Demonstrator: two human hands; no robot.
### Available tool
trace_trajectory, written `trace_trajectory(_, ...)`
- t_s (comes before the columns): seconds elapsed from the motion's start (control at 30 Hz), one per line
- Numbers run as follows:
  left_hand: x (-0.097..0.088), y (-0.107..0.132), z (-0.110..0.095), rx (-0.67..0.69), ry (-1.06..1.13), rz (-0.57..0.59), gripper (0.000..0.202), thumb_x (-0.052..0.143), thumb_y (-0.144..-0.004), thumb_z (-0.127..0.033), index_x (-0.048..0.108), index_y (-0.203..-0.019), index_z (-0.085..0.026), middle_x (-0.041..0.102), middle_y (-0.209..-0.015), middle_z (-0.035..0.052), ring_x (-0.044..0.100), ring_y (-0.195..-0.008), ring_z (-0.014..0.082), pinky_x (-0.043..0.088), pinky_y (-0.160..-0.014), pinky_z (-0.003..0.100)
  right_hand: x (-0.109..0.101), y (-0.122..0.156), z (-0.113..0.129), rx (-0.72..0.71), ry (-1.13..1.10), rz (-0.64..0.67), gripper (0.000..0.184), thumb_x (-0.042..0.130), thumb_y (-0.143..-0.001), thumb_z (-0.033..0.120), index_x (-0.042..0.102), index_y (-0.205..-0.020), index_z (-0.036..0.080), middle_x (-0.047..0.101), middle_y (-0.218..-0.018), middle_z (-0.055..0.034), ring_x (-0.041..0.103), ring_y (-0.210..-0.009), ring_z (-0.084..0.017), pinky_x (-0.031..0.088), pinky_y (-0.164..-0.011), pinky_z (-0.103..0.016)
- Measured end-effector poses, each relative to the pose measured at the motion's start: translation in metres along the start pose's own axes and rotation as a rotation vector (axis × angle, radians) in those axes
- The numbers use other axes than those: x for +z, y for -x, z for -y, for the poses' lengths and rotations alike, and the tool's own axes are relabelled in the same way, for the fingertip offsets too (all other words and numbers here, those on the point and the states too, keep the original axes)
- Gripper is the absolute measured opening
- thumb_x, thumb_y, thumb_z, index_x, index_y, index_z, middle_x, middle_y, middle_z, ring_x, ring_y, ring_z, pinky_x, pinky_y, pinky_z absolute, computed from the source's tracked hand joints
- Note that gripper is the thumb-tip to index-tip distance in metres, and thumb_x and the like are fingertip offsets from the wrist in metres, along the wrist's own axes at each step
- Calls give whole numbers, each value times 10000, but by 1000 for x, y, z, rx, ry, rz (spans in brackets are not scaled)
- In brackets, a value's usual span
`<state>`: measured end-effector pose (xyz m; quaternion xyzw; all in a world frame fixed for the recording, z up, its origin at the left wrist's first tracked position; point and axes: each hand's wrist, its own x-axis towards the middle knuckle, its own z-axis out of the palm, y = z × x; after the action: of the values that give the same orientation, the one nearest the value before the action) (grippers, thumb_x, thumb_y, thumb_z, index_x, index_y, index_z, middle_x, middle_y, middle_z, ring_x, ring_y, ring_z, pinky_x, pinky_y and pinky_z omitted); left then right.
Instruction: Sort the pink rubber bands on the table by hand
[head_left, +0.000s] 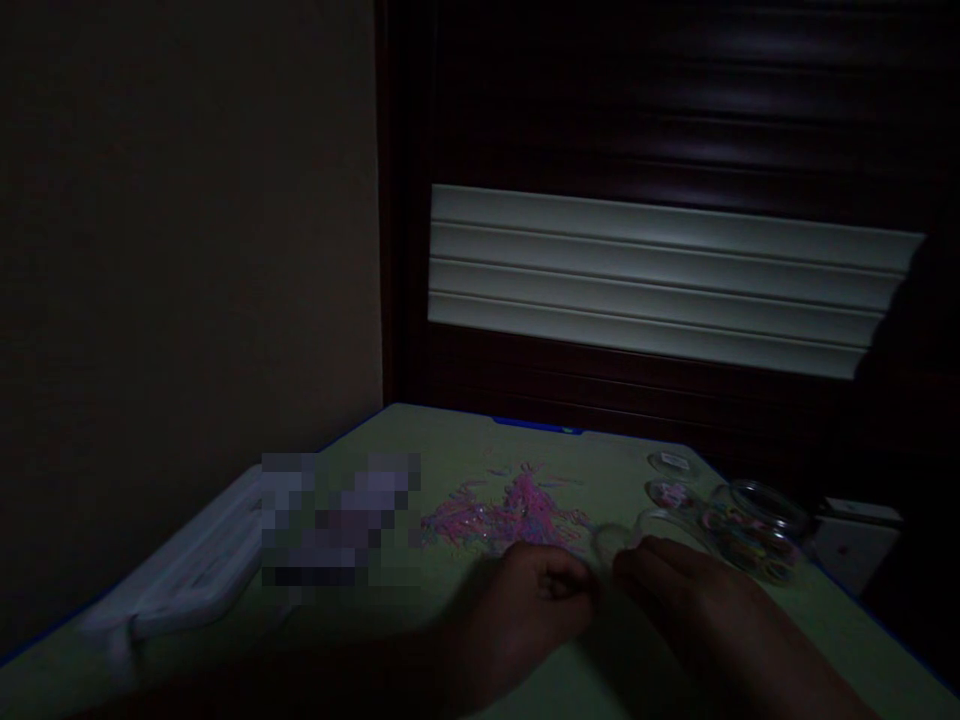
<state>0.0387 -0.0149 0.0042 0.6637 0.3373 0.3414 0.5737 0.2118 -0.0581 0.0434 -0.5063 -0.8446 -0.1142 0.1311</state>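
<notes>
Green table fills the lower part of the dim room. Both hands rest apart, the left hand curled and the right hand loosely spread; the dark hides whether either holds anything. Just ahead of the gap, nearer the right fingertips, lies a clear plastic ring; pink rubber bands spread crosswise ahead of the left hand.

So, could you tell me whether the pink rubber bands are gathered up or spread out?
Spread out: the pink rubber bands lie in a loose, scattered patch across the green table, not in any container.
</notes>
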Motion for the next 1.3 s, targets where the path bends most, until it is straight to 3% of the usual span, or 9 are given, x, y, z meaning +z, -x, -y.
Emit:
trace_trajectory(0.33,1,1,-8,-27,-31,0,128,575,-686,-172,654,-772,-120,634,-720,20,566,-702,156,400,-624,240,-1,1,1,12,0,-17,269,443,-710,-27,559,-769,209,565,-715,-3,550,-599,-139,375,-505,-216)
trace_trajectory(0.5,0,0,-4,6,-63,7,139,570,-706,-194,653,-796,-129,632,-741,18,560,-698,146,397,-618,233,-5,4,-6,9,56,-151,228,404,-780,52,551,-816,222,572,-741,-27,568,-648,-173,407,-542,-262)
trace_trajectory(0.67,-1,1,-1,9,-100,18,180,570,-738,-269,654,-821,-134,629,-739,21,554,-687,141,396,-601,228,-13,10,-17,89,238,-240,242,366,-792,96,565,-868,210,616,-902,-100,602,-746,-220,447,-593,-317)
trace_trajectory(0.87,-1,-1,5,22,-110,6,198,583,-736,-299,654,-835,-143,633,-752,25,550,-680,137,394,-593,226,-12,12,-23,311,264,-80,270,387,-751,61,580,-850,221,635,-880,-79,610,-754,-228,455,-599,-331)
trace_trajectory(1.1,0,-1,2,-5,-118,-4,188,589,-730,-298,655,-821,-149,635,-747,22,556,-684,142,394,-593,228,-13,7,-19,337,243,17,299,377,-762,36,609,-858,199,641,-867,-81,609,-763,-227,444,-638,-339)
trace_trajectory(1.3,-1,1,3,3,-114,8,197,583,-737,-315,649,-835,-157,627,-733,14,555,-675,143,398,-591,232,-13,8,-20,315,226,5,316,367,-760,29,622,-852,192,646,-864,-87,610,-770,-220,439,-665,-336)
